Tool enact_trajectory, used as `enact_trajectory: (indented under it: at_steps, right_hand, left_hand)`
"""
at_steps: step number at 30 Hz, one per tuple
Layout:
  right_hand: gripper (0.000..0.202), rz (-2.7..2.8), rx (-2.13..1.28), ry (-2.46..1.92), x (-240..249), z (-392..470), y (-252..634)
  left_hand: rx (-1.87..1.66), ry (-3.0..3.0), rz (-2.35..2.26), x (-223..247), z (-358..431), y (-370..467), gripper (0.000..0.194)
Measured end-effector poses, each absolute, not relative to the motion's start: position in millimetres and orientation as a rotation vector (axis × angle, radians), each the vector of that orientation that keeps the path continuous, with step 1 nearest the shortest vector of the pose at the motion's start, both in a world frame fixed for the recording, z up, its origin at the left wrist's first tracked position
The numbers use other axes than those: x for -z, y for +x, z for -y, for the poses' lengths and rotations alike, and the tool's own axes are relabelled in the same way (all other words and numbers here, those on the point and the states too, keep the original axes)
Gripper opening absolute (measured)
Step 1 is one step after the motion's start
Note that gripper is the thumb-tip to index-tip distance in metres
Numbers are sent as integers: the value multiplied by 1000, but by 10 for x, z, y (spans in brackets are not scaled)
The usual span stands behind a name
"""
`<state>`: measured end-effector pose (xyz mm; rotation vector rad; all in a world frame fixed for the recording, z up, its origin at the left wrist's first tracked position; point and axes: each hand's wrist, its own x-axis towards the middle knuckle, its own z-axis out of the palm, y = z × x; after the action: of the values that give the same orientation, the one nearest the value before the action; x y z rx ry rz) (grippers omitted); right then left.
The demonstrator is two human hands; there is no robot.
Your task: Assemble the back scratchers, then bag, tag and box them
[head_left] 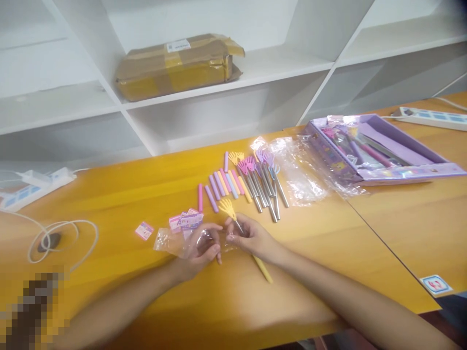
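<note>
My right hand (251, 236) is closed around a yellow back scratcher (226, 209), its hand-shaped head pointing up and left and its yellow handle (262, 269) showing below. Curled fingers of my left hand (204, 250) are around a crinkled clear plastic wrapper (166, 240), just left of the right hand. Small printed cards (191, 221) lie behind the left hand, with one more card (144, 230) farther left. Beyond the hands are several loose coloured handle tubes (219, 184) and a pile of metal-stemmed scratchers (260, 180) with yellow, pink, purple and blue heads.
Empty clear bags (299, 170) lie beside a purple box (401, 141) holding wrapped scratchers at the right. Power strips (40, 187) and a looped white cable (95, 233) are on the table. A taped carton (178, 65) sits on the white shelf (280, 61) behind.
</note>
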<state>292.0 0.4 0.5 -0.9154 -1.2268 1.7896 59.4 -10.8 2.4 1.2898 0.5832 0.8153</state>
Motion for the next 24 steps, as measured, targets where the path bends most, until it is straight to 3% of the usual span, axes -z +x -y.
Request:
enact_trajectory:
  at_steps: [5,10,16,24]
  right_hand:
    - [61,1251,-1831,-916,19,17,2908]
    - [61,1246,-1848,-967,-19,38,2900]
    - [74,1239,-1801,-1001,-53,14,2906]
    - [53,1440,-1457,-1115,-382,-60,3332]
  left_hand:
    - [-694,1321,-561,3,108,586,73]
    - [-708,1372,-618,83,94,572,59]
    - [-711,1336,-797,48,111,526,63]
    - [-778,1280,-908,30,64,566,63]
